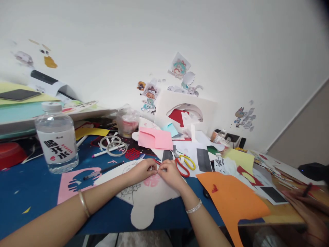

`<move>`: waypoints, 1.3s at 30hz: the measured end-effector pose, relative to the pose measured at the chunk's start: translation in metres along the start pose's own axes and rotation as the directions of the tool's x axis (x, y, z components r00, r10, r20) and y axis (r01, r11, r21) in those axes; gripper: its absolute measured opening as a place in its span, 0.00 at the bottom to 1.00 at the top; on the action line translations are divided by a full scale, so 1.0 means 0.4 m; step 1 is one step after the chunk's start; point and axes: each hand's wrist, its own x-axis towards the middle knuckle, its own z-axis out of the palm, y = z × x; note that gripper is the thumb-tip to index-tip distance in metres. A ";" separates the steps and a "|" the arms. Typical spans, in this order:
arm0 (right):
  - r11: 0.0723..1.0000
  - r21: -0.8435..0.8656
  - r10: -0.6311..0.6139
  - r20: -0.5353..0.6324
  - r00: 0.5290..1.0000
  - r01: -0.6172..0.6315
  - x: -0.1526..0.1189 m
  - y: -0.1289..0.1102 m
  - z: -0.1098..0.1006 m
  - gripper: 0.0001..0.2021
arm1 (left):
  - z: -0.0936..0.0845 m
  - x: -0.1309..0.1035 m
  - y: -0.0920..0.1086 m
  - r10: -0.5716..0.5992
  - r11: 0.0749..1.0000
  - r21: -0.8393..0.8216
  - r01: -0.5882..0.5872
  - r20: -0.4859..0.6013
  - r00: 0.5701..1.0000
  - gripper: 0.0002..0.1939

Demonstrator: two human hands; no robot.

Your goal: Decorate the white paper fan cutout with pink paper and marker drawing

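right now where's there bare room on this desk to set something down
Bare blue desk surface lies in front of the water bottle, left of the pink cutout sheet. A thin strip runs between the white cutout and orange paper. Crowded behind both hands: scissors, tape rings, pink paper.

My hands rest on matt white paper cutout. Water bottle: clear glossy plastic. Orange sheet: matt paper, smooth. Bracelets look like shiny metal.

Bright, even light; blurred, warped edges
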 end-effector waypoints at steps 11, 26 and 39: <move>0.995 -0.099 0.005 0.025 1.000 -0.002 0.000 -0.004 -0.005 0.10 | 0.001 0.010 -0.003 -0.022 1.000 0.017 0.022 -0.028 0.999 0.07; 0.990 -0.143 0.001 0.004 1.000 -0.001 -0.006 -0.008 -0.006 0.08 | -0.005 0.002 -0.016 0.029 0.999 0.041 -0.029 0.008 1.000 0.08; 0.988 -0.145 0.059 0.002 0.998 -0.058 -0.006 -0.017 -0.002 0.07 | -0.007 0.001 -0.006 0.013 0.998 0.056 -0.013 0.002 1.000 0.08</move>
